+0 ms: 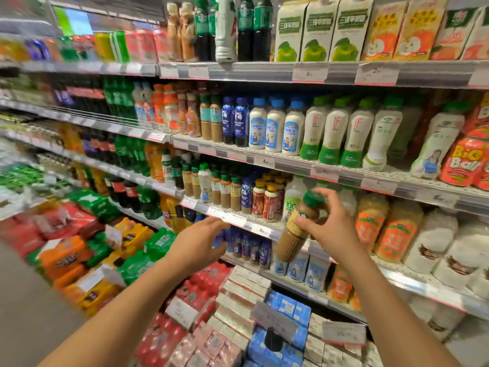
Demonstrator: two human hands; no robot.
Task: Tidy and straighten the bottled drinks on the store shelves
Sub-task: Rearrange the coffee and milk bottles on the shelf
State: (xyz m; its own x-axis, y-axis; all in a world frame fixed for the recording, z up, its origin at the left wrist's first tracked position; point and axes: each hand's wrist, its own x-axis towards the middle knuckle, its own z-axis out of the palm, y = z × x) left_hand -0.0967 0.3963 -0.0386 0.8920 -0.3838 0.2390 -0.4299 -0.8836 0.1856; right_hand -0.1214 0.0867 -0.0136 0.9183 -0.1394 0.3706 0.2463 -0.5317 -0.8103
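My right hand (334, 227) grips a brown coffee bottle (294, 235) with a green cap, held tilted in front of the third shelf (238, 219). My left hand (197, 243) hovers with fingers apart just below that shelf's edge, holding nothing. Similar green-capped coffee bottles (225, 190) stand in a row on the third shelf, to the left of a white bottle with green print (292, 200). Small dark blue bottles (248, 247) sit on the shelf beneath, behind my left hand.
White bottles with green bases (333, 133) and blue-capped milk bottles (275, 128) line the second shelf. Juice cartons (317, 30) fill the top shelf. Stacked drink packs and cartons (238, 300) sit at floor level below my arms. The left of the aisle is blurred.
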